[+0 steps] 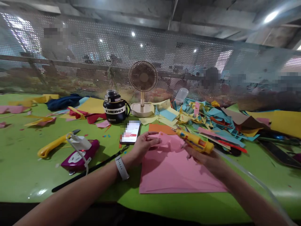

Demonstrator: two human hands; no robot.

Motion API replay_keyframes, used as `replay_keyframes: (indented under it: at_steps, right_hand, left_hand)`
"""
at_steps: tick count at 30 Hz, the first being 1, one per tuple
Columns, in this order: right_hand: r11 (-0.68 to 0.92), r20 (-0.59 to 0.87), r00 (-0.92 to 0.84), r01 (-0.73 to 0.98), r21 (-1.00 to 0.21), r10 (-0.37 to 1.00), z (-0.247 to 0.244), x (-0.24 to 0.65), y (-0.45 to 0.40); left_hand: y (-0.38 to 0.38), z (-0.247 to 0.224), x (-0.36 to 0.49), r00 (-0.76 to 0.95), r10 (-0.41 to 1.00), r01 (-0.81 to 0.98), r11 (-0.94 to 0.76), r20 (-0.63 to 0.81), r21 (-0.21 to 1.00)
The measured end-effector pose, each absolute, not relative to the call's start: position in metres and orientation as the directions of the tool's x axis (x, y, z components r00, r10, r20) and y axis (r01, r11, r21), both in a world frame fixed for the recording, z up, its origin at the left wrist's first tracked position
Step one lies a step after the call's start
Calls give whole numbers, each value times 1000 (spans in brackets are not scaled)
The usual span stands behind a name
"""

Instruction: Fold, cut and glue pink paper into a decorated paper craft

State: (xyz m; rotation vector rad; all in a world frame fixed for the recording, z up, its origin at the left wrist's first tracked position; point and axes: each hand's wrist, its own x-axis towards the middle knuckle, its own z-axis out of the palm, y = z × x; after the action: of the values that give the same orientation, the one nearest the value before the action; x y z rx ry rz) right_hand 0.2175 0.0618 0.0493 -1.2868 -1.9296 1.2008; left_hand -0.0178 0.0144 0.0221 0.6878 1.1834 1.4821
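Left hand [142,146]: fingers bent and drawn together, thumb and fingertips pinching the edge of a small pink paper piece [174,143]; white wristband [121,168] on the wrist. Right hand [203,158]: wrapped around a yellow glue gun [195,140], nozzle directed left, over the far part of the pink sheets; a few fingertips close to the small piece, contact unclear. Pink sheets [164,179]: stacked flat on the green surface [23,182], in front of the person, beneath both items. Orange sheet [154,128]: just beyond the stack, partly covered. Phone [131,133]: screen lit, just beyond the left hand. Black bottle [114,108]: upright, lettered white band, behind the phone. Desk fan [143,77]: upright, right of the bottle. Paper scraps [209,117]: blue, yellow and pink, heaped beyond the glue gun. Yellow cutter [54,146] and purple device [80,158]: side by side, far left of the stack.
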Motion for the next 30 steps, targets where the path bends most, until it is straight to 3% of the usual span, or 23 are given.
replay_keyframes:
  at_steps: [3,9,30]
  right_hand:
    - [164,-89,-483,456,-875,871,52,193,57]
    - [128,-102,-426,477,-869,899,47,183,53]
    - [236,-66,-488,532,-813,871,61,182,50]
  left_hand:
    - [16,19,-19,-262,952,-405,42,-160,913]
    - [17,16,-20,-257,956,-417,19,-138,909]
    - [15,15,-20,-213,976,-365,-34,-48,930]
